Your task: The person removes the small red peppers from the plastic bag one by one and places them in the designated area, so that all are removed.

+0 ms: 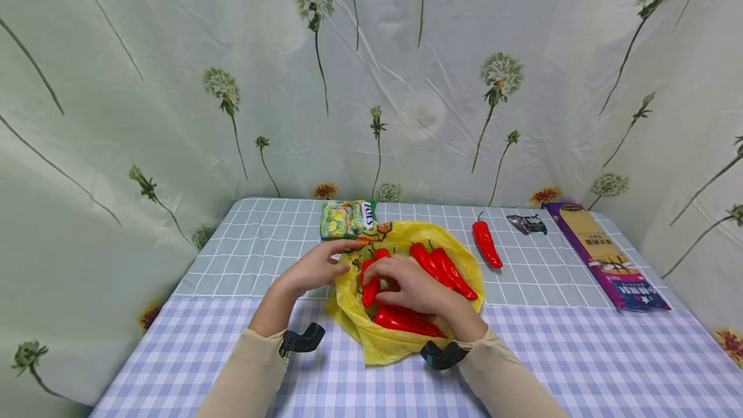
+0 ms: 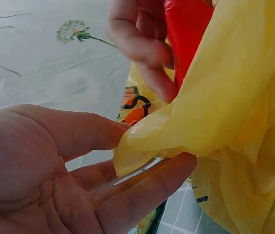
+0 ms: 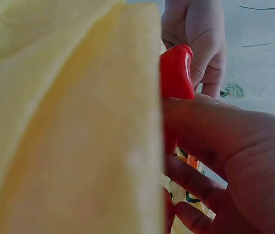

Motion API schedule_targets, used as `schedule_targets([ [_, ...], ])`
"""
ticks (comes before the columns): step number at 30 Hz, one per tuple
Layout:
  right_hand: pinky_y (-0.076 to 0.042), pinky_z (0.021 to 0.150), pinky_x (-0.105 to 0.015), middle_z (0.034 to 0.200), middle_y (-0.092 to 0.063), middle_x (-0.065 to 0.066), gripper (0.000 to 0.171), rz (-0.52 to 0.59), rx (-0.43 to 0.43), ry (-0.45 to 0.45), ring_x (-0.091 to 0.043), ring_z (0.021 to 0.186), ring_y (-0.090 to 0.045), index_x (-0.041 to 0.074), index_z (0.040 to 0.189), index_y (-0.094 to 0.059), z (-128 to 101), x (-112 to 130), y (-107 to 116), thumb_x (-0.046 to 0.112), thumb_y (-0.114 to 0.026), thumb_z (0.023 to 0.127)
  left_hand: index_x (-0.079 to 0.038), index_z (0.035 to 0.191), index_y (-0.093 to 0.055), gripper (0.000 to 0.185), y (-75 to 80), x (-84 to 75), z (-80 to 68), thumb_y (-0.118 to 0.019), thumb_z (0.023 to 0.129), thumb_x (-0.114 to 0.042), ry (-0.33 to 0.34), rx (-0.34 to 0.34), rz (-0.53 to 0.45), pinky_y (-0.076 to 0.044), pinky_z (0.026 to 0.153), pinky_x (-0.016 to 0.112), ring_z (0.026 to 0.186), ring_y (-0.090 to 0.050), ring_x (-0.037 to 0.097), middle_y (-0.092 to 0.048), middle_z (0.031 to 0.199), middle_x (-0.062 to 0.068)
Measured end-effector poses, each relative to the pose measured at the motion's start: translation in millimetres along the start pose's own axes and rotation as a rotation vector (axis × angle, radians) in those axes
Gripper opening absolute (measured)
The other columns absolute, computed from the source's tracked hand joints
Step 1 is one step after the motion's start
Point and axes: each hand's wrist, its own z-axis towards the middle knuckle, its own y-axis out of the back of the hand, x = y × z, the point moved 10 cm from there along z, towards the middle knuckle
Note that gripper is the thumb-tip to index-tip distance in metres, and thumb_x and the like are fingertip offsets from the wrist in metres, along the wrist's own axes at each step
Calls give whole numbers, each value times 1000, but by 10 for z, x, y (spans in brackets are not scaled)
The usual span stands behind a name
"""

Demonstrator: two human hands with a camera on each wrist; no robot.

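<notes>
A yellow plastic bag (image 1: pixel 383 350) lies spread on the table with its mouth wide, several glossy red peppers (image 1: pixel 455 275) inside. My left hand (image 1: pixel 316 268) is at the bag's left rim; in the left wrist view the bag's edge (image 2: pixel 142 141) lies between thumb and fingers. Over the bag's middle, my right hand (image 1: pixel 409 284) grips a red pepper (image 1: pixel 369 284) between thumb and fingers. The right wrist view shows the end of that pepper (image 3: pixel 178 73) above the thumb, while the bag's wall hides the rest.
Behind the bag lies a green snack packet (image 1: pixel 342 219). One loose red pepper (image 1: pixel 486 244) is to the bag's right, with a small black packet (image 1: pixel 528 224) beyond. A long purple package (image 1: pixel 604 257) lies along the right side. A flowered curtain (image 1: pixel 406 82) hangs behind the table.
</notes>
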Motion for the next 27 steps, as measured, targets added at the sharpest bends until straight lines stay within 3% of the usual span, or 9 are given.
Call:
schedule_targets([
  [4, -44, 103, -41, 128, -63, 8, 36, -35, 34, -19, -14, 119, -51, 28, 125, -69, 4, -22, -61, 19, -73, 90, -11, 144, -54, 48, -6, -5, -1, -56, 97, -2, -1, -1, 5, -59, 75, 31, 101, -64, 26, -49, 149, 17],
  [9, -43, 99, -44, 131, -57, 1, 32, -67, 40, -21, -18, 122, -48, 31, 119, -73, 0, -7, -69, 16, -73, 90, -12, 144, -54, 48, -8, -5, -2, -56, 97, -2, 0, -2, 9, -59, 76, 31, 101, -64, 26, -49, 149, 16],
  [16, -49, 104, -43, 139, -56, 3, 29, 44, 76, -56, -20, 131, -48, 31, 114, -72, -42, -54, -30, 13, -70, 92, -13, 144, -54, 48, -1, -7, -2, -57, 97, -3, 0, -7, 18, -59, 79, 32, 103, -63, 25, -50, 150, 14],
  [23, -46, 107, -47, 139, -57, 0, 42, 140, 87, -53, -23, 132, -49, 27, 110, -73, -93, -96, 94, -2, -50, 92, -14, 144, -55, 48, 6, -4, -10, -57, 97, -3, 3, -8, 16, -58, 75, 31, 98, -62, 23, -51, 148, 13],
  [27, -46, 107, -48, 135, -61, -1, 41, 160, 100, -61, -25, 130, -51, 26, 106, -75, -128, -119, 180, -2, -47, 93, -15, 144, -54, 49, 5, 11, -10, -57, 97, -4, 13, -4, 6, -57, 70, 30, 93, -61, 21, -50, 149, 12],
])
